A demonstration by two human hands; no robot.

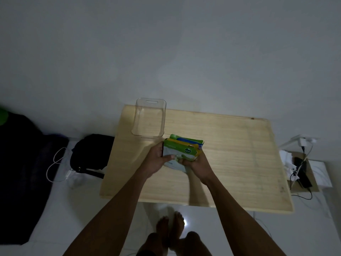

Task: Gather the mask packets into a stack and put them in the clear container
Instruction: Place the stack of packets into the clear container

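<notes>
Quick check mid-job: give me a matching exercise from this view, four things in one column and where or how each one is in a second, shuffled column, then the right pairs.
Things:
1. stack of mask packets
2. clear container
3. black bag
4. white cable

Places or states:
A. on the floor left of the wooden table, looped
B. held between the left hand and the right hand
C. empty, at the table's far left corner
D. on the floor against the table's left edge

Pairs: 1-B, 2-C, 3-D, 4-A
</notes>
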